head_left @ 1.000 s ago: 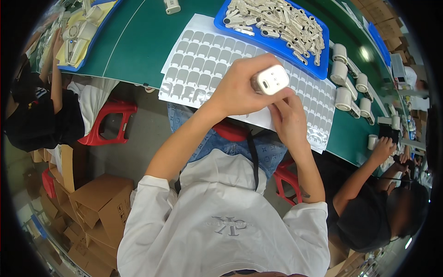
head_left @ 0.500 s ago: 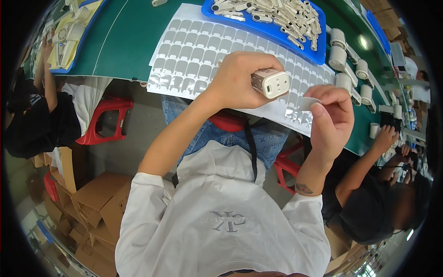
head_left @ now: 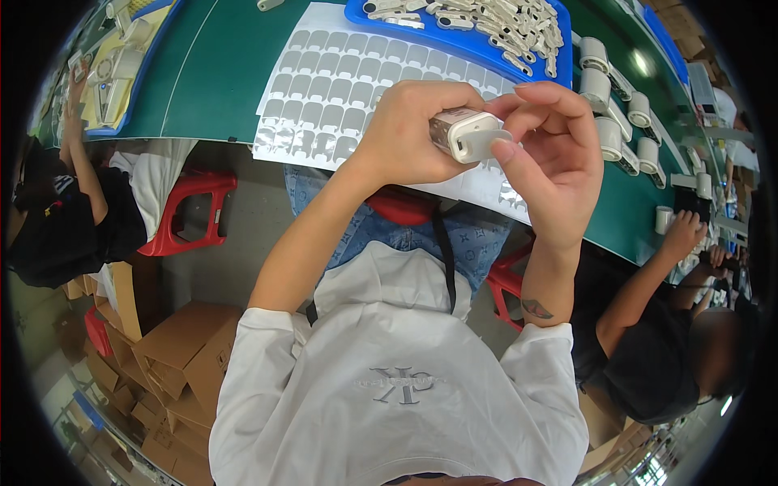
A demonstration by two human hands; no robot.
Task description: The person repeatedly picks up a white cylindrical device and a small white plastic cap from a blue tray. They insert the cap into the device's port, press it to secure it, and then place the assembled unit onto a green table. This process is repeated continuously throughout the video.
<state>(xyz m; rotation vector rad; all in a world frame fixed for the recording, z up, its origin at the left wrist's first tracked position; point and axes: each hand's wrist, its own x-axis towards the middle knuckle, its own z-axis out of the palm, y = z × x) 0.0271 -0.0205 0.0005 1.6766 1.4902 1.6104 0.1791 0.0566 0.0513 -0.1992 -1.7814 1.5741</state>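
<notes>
I see the left hand curled snugly around a white-ended gadget, its end poking out toward the right hand. That one is half open, thumb and finger pinching a pale sticker over the gadget's end. Beneath both lies a sticker sheet.

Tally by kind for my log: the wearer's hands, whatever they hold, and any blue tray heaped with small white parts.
Hands, left hand and right hand: 2
White-ended device, in the left: 1
Thin grey piece, in the right: 1
Blue tray heaped with small white parts: 1
Total: 5
</notes>
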